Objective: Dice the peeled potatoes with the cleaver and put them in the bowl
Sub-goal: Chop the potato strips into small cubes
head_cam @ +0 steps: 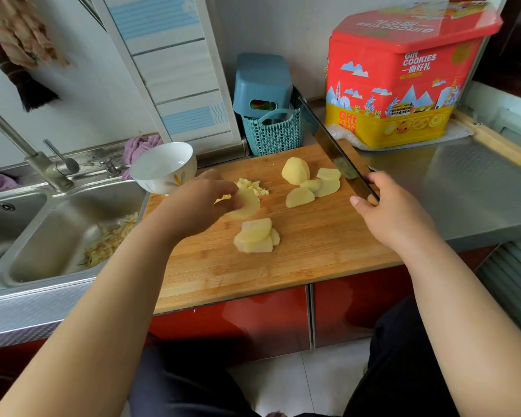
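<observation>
Above board (298, 266): left hand (199, 203) pinches slice (247, 203); right hand (388, 209) grips cleaver (334, 149).

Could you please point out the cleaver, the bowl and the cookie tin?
cleaver (337, 152), head view, middle of the blade.
bowl (163, 167), head view, bare inside wall.
cookie tin (403, 94), head view, front face.

Both forearms are bare — no sleeves, rings or watch show — and the legs (403, 356) wear dark trousers.
</observation>
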### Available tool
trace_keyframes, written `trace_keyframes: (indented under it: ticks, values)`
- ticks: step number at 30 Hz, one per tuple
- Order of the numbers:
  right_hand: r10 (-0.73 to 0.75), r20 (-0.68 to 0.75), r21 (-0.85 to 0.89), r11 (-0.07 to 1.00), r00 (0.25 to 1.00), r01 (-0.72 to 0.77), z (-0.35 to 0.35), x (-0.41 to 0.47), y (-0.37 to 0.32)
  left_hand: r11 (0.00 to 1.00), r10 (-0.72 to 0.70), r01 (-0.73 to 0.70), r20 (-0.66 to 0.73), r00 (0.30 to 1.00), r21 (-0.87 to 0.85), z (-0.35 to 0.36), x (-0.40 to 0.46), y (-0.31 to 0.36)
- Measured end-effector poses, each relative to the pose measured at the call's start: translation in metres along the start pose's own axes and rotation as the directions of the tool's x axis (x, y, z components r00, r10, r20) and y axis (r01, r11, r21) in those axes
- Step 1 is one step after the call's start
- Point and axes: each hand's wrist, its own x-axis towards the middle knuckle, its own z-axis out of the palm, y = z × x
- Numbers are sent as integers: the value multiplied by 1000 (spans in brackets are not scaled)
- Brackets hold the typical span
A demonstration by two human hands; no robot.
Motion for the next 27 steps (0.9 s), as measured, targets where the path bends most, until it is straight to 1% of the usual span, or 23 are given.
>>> trace_keyframes:
  ticks: [2,4,5,6,8,11,14,16,19,23,27]
  values:
    - [-2,-3,-11,1000,1000,2,0,0,0,999,-7,1,187,982,35,0,5,5]
    - [-5,-6,-20,1000,1000,5,1,-1,-1,996,-5,-26,362,932,80,4,11,14]
    - [-8,-7,-22,1000,1000,8,1,-1,-1,993,-7,-42,415,910,107,7,15,17]
    - [-11,-9,-22,1000,1000,11,1,-2,-1,990,-13,-49,440,898,129,9,19,19]
    - [-14,-14,-22,1000,1000,13,2,-2,-2,989,-23,-44,432,902,144,13,25,21]
    - [-9,-17,-23,1000,1000,9,2,-1,0,996,-30,-8,392,920,94,18,31,17]
    - [-4,-14,-26,1000,1000,4,2,-1,1,1000,-2,15,447,894,-25,23,26,17]
    - [-6,-13,-38,999,1000,6,3,-1,1,1000,26,-16,467,884,-26,26,22,21]
    - [-19,-11,-68,998,1000,18,5,-1,1,998,48,-61,403,914,19,31,20,23]
    - [-23,-10,-92,996,1000,22,6,-1,2,998,57,-56,340,939,-12,34,14,23]
    - [-18,-8,-101,995,1000,17,7,0,3,996,90,-92,284,954,-6,37,4,26]
